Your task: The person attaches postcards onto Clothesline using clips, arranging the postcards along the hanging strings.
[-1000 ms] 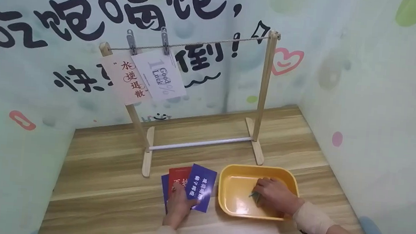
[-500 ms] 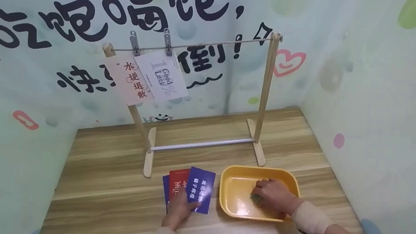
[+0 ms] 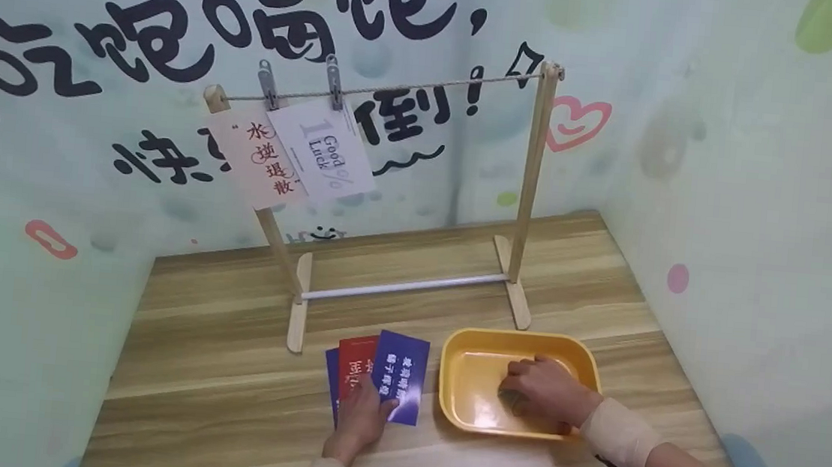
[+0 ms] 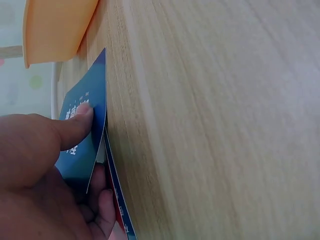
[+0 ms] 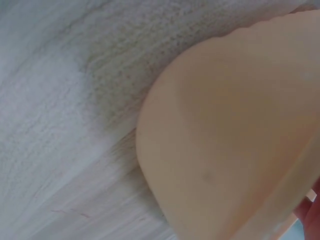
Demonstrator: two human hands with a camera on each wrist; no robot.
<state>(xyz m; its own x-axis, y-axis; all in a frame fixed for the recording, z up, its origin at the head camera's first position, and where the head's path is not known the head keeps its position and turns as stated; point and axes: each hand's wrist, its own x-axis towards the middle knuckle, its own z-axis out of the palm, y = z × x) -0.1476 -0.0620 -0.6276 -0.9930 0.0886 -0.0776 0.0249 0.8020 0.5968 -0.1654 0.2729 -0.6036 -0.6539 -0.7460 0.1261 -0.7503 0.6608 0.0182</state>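
Left hand (image 3: 358, 420), bottom centre of the head view, pinches a fan of blue and red printed cards (image 3: 380, 381) lying on the wooden tabletop (image 3: 223, 367); thumb on top, fingers under. Right hand (image 3: 542, 389) is inside the yellow plastic tub (image 3: 470, 344) just right of the cards, fingers curled over something small; what it is, cannot tell.

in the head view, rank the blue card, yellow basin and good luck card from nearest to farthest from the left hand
1. blue card: under the left hand, held by its fingers.
2. yellow basin: just to the right, on the table.
3. Good Luck card: farthest, clipped on the rack's string.
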